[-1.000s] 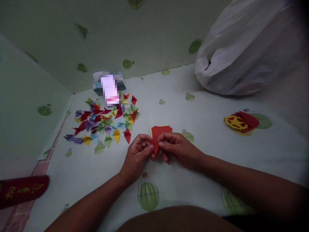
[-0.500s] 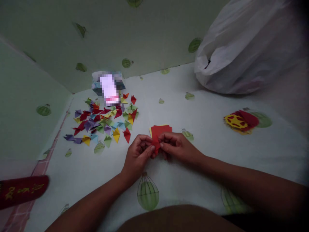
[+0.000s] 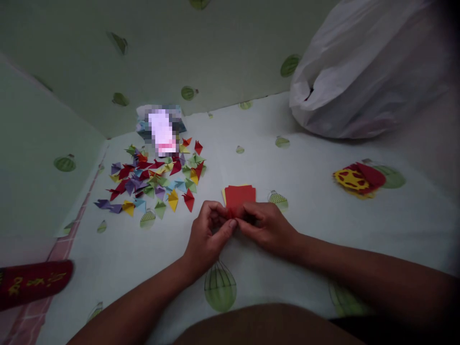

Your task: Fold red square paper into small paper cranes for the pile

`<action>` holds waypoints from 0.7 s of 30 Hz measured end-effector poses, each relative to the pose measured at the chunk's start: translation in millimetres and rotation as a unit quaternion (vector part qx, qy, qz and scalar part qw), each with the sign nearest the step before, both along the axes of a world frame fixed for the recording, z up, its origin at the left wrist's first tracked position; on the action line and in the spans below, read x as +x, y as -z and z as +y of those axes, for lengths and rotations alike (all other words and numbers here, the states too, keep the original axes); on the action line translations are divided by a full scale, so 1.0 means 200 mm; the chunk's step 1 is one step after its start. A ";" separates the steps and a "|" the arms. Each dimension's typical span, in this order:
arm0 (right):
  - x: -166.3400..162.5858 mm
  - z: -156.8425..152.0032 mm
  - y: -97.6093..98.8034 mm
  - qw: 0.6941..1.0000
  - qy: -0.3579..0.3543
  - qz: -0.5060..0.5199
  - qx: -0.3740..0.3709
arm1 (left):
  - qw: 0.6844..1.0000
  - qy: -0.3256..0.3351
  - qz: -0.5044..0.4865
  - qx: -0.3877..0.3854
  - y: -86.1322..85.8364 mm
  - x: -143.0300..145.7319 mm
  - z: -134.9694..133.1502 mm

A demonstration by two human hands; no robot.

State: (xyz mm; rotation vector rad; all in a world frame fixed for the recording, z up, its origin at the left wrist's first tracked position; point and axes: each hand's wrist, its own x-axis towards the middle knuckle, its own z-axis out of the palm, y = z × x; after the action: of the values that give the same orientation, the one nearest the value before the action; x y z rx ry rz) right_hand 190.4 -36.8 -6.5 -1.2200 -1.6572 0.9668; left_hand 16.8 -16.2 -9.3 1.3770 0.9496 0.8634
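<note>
My left hand (image 3: pixel 208 235) and my right hand (image 3: pixel 264 225) meet at the fingertips over the pale sheet, both pinched on a small folded red paper piece (image 3: pixel 230 213) that is mostly hidden between the fingers. Just beyond the hands lies a small stack of red paper squares (image 3: pixel 240 194) with a yellow edge showing beneath. To the left spreads a pile of several folded paper pieces (image 3: pixel 154 179) in red, purple, yellow, green and blue.
A big white plastic bag (image 3: pixel 362 72) sits at the back right. A red and yellow patterned cloth item (image 3: pixel 357 179) lies at the right. A lit blurred object (image 3: pixel 161 127) rests behind the pile. A red item with gold writing (image 3: pixel 34 282) is at the left edge.
The red piece has been folded smaller and is now almost hidden between my fingertips. Both hands have closed in tighter; nothing else moved.
</note>
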 end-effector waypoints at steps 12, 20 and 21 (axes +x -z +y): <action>0.01 0.01 -0.02 0.996 -0.014 0.060 -0.066 | 0.999 -0.019 0.013 -0.043 -0.03 0.00 0.01; 0.01 0.02 -0.01 0.976 -0.041 0.156 -0.149 | 0.995 -0.047 -0.019 -0.081 -0.03 0.01 0.02; 0.01 0.02 -0.01 0.976 -0.037 0.156 -0.149 | 0.994 -0.049 -0.030 -0.093 -0.03 0.01 0.02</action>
State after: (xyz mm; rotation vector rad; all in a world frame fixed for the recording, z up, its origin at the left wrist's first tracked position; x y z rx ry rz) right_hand 193.0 -32.3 -4.2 -1.1320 -1.3497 1.4146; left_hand 19.7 -12.4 -2.6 1.1472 1.0307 0.8633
